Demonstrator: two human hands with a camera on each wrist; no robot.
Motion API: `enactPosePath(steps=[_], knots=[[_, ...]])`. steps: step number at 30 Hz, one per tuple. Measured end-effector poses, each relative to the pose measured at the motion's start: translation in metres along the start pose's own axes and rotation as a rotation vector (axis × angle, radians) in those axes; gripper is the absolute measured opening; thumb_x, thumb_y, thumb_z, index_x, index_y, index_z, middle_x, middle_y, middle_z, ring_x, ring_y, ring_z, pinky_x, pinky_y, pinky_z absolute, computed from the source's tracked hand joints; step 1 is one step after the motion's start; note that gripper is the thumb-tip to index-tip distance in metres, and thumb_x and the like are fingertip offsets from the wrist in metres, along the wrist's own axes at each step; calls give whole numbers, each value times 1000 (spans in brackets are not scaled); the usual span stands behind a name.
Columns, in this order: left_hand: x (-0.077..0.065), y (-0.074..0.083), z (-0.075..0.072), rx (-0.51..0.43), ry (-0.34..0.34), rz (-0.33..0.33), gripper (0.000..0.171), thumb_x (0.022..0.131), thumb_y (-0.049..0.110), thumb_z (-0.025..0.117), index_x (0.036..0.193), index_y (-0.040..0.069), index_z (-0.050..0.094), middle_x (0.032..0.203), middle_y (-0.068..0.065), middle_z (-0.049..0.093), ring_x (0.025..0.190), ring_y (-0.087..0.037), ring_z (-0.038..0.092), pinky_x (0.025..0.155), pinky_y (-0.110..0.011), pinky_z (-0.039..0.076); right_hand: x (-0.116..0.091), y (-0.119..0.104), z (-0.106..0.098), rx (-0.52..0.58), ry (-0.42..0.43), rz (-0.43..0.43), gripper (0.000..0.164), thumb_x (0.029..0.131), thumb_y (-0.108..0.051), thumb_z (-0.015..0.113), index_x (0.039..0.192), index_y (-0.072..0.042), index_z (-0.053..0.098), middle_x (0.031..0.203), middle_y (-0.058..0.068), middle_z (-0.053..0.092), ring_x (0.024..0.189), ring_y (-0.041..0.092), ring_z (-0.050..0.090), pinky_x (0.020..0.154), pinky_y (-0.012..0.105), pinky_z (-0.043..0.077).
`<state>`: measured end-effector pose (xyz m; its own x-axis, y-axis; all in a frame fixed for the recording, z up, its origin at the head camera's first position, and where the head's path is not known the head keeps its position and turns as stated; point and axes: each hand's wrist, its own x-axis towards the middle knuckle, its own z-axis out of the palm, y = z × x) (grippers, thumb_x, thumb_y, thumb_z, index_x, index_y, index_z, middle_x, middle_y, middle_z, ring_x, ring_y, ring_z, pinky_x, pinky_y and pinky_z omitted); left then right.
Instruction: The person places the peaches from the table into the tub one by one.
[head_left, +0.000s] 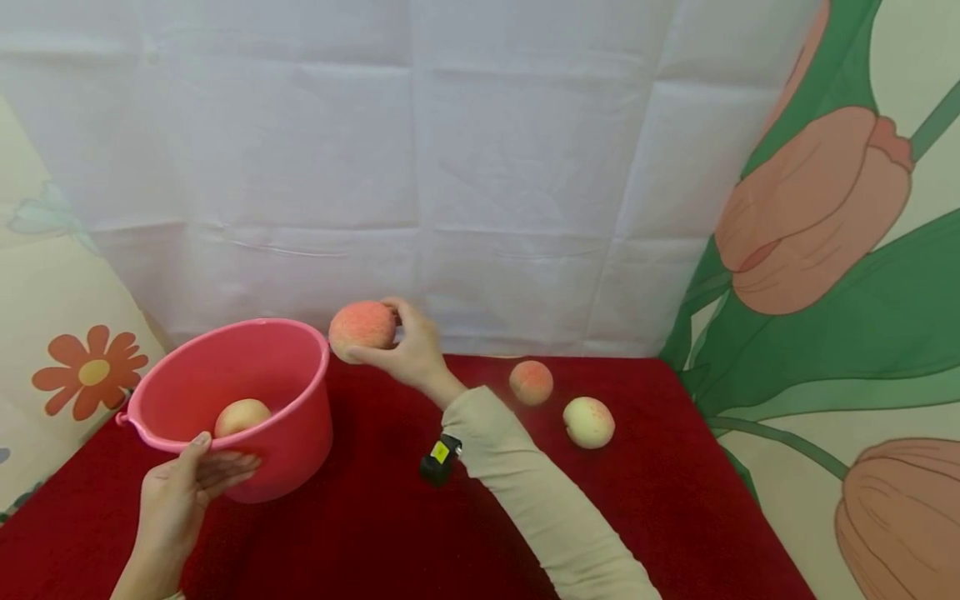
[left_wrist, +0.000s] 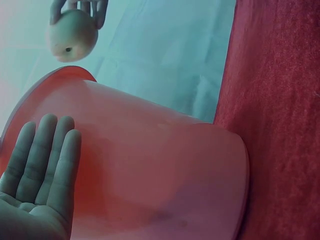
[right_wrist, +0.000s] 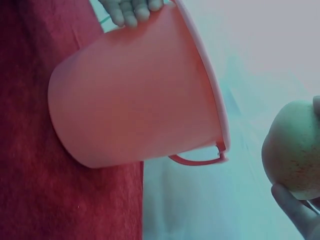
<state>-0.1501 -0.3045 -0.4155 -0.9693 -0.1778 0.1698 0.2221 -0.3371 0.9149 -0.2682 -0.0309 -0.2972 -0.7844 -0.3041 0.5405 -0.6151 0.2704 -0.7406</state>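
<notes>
A large peach [head_left: 363, 331] is held by my right hand [head_left: 408, 343], thumb below and fingers behind, just right of the bucket's rim and slightly above it. The pink bucket [head_left: 306, 437] stands at the left, with one pale peach [head_left: 242, 417] visible inside. At the bucket's near side is my left hand [head_left: 180, 487], its thumb by the rim and its fingers straight along the outer wall. The left wrist view shows those fingers [left_wrist: 41, 165] extended in front of the bucket. On the right wrist side, the held peach [right_wrist: 295, 150] appears beyond the bucket's rim.
Two more peaches, a reddish peach [head_left: 531, 382] and a pale yellow peach [head_left: 588, 422], lie on the red cloth [head_left: 360, 533] right of my right forearm. A white sheet [head_left: 525, 167] hangs behind. Flower-printed fabric [head_left: 825, 350] borders the right side.
</notes>
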Motion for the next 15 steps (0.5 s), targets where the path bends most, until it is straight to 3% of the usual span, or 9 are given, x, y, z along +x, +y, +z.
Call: enactPosePath(steps=[6,8,15], knots=[[-9,15,19,-40,-21,5,40,98,19,41,82,0,72,76,-12,69,71,-23,68,65,-34,54,2,-5,12,32,-26,8,61,66,-21,81,116,-5,51,107,4,57,89,10,54,69,17,49],[-8,12,16,-33,-4,-8,40,98,19,41,82,0,72,76,-12,69,71,-24,68,65,-35,54,2,-7,16,34,-38,21,62,66,-21,82,117,-6,51,108,4,57,90,9,54,70,17,48],[20,-39,-49,3,-8,-3,40,98,23,41,97,-9,66,87,-20,67,82,-35,65,72,-45,50,0,-12,29,42,-63,43,63,66,-22,82,118,-7,51,109,2,56,93,8,52,73,16,47]])
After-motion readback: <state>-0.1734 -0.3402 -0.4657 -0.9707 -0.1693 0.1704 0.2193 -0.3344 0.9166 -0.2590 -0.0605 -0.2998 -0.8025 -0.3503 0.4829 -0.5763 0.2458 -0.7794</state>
